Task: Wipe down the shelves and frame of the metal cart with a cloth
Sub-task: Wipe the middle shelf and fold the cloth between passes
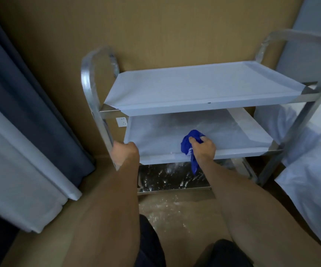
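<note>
A three-shelf metal cart stands against the tan wall, its top shelf and middle shelf covered in pale film. My right hand grips a bunched blue cloth at the front edge of the middle shelf, with a tail of cloth hanging below the edge. My left hand is closed around the front left corner of the middle shelf, beside the left upright. The bottom shelf is bare shiny metal, partly hidden by my arms.
Dark and white curtains hang close on the left. A bed with white sheets presses against the cart's right side. A wall socket shows behind the left upright. My knees are at the bottom over the brown floor.
</note>
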Motion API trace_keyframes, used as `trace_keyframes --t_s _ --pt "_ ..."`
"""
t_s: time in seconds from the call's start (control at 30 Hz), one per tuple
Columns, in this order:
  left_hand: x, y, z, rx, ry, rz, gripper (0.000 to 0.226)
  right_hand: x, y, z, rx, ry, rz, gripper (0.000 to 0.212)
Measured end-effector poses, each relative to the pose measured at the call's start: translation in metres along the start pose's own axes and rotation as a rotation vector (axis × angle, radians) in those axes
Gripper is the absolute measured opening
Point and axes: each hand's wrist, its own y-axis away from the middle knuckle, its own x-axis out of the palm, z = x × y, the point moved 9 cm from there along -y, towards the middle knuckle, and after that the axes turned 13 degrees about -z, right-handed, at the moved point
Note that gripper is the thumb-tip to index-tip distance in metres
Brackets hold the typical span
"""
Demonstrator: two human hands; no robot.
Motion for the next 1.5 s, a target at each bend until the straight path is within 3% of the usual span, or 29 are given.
trace_keyframes --t_s 0.1,0.17,0.23,0.3,0.37,0.47,0.67,0.77,0.97,1.33,1.5 --pt "-0.01 -0.009 0.002 -0.023 -0.062 -0.097 0.033 0.005 -0.002 0.012 -0.142 0.204 -0.104 0.051" --pt "-0.014 -0.012 -0.001 -0.007 -0.098 -0.162 0.04 0.017 0.0 0.012 -0.182 0.23 -0.054 0.054" --pt "-0.023 -0.013 -0.006 0.01 -0.079 -0.263 0.048 0.03 0.0 0.002 -0.161 0.219 0.017 0.047" --pt "-0.027 -0.019 -0.014 0.065 -0.019 -0.323 0.056 0.034 0.004 -0.006 -0.071 0.132 0.037 0.053" --pt "-0.021 -0.03 -0.029 0.147 0.028 -0.3 0.059 0.037 0.007 -0.004 -0.052 0.133 0.042 0.07" --pt "-0.02 -0.04 -0.041 0.163 0.088 -0.284 0.059 0.044 0.009 0.002 -0.143 0.372 0.131 0.086" --pt "-0.018 -0.044 -0.04 0.154 0.223 -0.3 0.039 0.057 0.014 -0.003 -0.163 0.485 0.241 0.107" --pt "-0.017 -0.051 -0.032 0.152 0.211 -0.253 0.035 0.058 0.014 -0.007 -0.182 0.506 0.207 0.101" --pt "-0.024 -0.094 -0.043 0.188 0.238 -0.199 0.025 0.067 0.011 -0.008 -0.234 0.516 0.102 0.068" --pt "-0.012 -0.102 -0.04 0.174 0.264 -0.18 0.018 0.084 0.018 -0.002 -0.304 0.625 0.025 0.073" --pt "-0.012 -0.102 -0.039 0.169 0.28 -0.182 0.016 0.121 0.053 0.028 -0.496 0.633 0.132 0.078"
